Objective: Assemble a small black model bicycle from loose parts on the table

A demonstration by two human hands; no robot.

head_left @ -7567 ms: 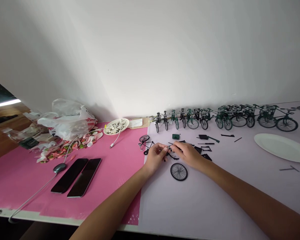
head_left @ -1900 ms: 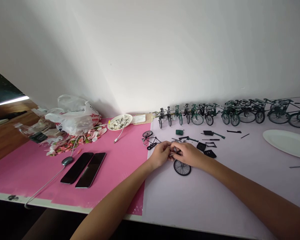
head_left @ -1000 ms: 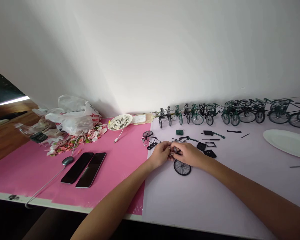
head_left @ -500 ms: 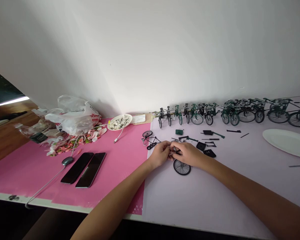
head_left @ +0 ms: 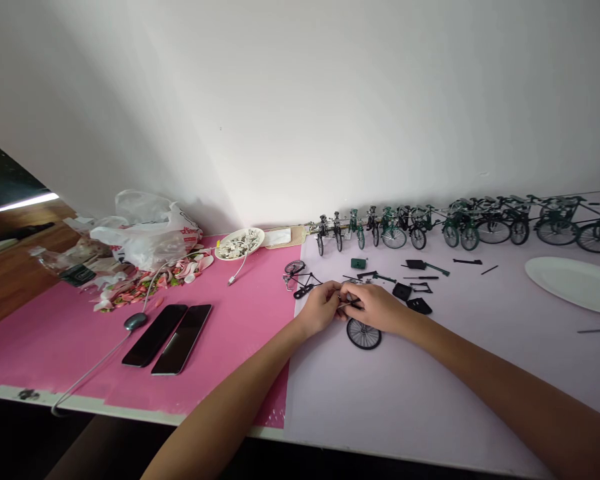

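Over the last couple of seconds I see almost no movement: the left hand (head_left: 321,308) and right hand (head_left: 377,307) pinch a thin dark piece (head_left: 350,304) between them, its full shape hidden by fingers. Against the earliest view, they now cover the upper edge of the spoked wheel (head_left: 364,335), which lies loose on the worktop (head_left: 370,407). I judge the fiddly work unfinished. The partly assembled miniature bicycle (head_left: 303,283) rests just left of the hands.
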